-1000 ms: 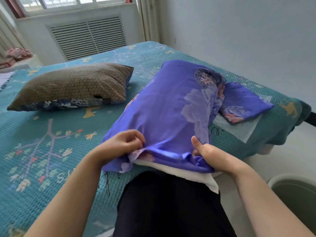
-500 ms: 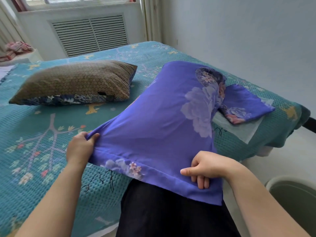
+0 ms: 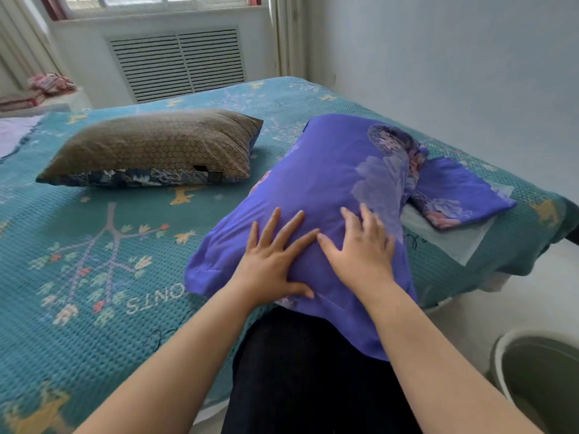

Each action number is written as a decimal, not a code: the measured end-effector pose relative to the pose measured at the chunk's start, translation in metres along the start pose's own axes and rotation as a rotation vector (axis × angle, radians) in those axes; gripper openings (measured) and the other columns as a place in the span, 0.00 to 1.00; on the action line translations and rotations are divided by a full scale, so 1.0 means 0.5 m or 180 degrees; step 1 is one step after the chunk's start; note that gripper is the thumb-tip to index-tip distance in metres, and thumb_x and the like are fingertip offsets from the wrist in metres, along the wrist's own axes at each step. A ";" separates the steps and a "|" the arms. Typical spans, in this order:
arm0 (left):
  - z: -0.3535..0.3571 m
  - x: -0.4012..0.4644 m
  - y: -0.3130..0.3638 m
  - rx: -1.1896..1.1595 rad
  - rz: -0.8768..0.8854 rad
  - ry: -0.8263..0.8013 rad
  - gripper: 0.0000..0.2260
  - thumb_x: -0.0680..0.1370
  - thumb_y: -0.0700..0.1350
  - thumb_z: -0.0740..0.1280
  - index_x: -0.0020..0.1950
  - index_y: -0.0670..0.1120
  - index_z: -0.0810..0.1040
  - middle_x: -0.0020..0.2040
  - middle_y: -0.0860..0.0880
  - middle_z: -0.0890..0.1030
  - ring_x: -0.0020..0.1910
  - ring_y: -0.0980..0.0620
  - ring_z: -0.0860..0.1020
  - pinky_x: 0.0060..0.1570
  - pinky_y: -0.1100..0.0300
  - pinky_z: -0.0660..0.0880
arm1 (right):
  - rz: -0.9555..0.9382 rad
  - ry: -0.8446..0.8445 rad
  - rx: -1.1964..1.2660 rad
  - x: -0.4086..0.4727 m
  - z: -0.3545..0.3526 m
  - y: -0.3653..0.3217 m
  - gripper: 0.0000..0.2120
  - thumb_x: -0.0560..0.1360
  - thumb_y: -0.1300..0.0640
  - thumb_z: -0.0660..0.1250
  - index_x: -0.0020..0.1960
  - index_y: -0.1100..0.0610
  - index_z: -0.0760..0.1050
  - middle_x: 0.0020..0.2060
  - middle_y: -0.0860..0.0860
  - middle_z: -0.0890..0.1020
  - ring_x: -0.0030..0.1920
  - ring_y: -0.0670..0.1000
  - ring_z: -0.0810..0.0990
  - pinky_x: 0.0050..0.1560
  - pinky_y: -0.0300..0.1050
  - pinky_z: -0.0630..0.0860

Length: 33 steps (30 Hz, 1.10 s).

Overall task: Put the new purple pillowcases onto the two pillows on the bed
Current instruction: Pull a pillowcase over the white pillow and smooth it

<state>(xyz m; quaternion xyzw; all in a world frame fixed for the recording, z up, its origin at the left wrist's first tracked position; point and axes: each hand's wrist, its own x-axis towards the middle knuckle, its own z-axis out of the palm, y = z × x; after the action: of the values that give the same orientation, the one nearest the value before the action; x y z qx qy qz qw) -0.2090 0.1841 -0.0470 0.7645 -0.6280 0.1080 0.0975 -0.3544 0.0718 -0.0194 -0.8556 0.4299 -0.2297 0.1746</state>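
- Pressing flat on the purple-cased pillow (image 3: 329,189) are both hands, left hand (image 3: 269,264) and right hand (image 3: 360,255), fingers spread, side by side.
- Its long axis is seen running away from the hands across the bed (image 3: 94,277).
- The brown pillow (image 3: 156,145), uncovered, is judged nearer the left hand.

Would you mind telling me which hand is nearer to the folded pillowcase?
Right. The right hand lies on the covered pillow, closer to the folded pillowcase; the left hand lies farther away.
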 end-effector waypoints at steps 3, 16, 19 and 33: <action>0.044 -0.027 -0.057 0.0006 -0.0750 -0.0573 0.52 0.59 0.73 0.65 0.70 0.69 0.32 0.75 0.60 0.33 0.75 0.42 0.35 0.70 0.32 0.45 | 0.1173 -0.0544 0.0436 0.001 0.037 0.087 0.57 0.61 0.26 0.66 0.77 0.48 0.41 0.77 0.53 0.47 0.76 0.59 0.51 0.72 0.63 0.55; 0.010 0.033 -0.009 -0.5100 -0.3226 0.0333 0.08 0.75 0.35 0.57 0.37 0.44 0.71 0.25 0.48 0.70 0.20 0.53 0.67 0.20 0.67 0.65 | 0.0406 -0.0452 0.3558 0.086 -0.057 0.009 0.13 0.69 0.66 0.72 0.51 0.57 0.78 0.50 0.55 0.83 0.47 0.50 0.82 0.54 0.49 0.78; -0.007 0.053 0.057 -0.6134 -0.3249 0.0197 0.15 0.81 0.38 0.55 0.39 0.43 0.76 0.30 0.45 0.78 0.24 0.50 0.77 0.24 0.58 0.76 | -0.0412 -0.0090 0.2986 0.158 -0.134 -0.045 0.26 0.59 0.54 0.76 0.56 0.49 0.75 0.54 0.54 0.79 0.55 0.51 0.80 0.57 0.52 0.76; -0.191 0.005 -0.081 -0.2622 -0.1269 0.1356 0.20 0.77 0.54 0.63 0.69 0.57 0.68 0.74 0.50 0.62 0.72 0.59 0.59 0.68 0.66 0.56 | -0.1400 -0.1396 0.2196 0.105 -0.002 -0.168 0.34 0.75 0.58 0.68 0.75 0.57 0.55 0.71 0.49 0.64 0.69 0.40 0.60 0.68 0.28 0.55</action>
<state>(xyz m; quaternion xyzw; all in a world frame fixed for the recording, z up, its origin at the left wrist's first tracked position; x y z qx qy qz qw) -0.1727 0.2169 0.0448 0.7286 -0.4263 -0.0159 0.5358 -0.2723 0.0766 0.0362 -0.8467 0.0896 -0.2045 0.4830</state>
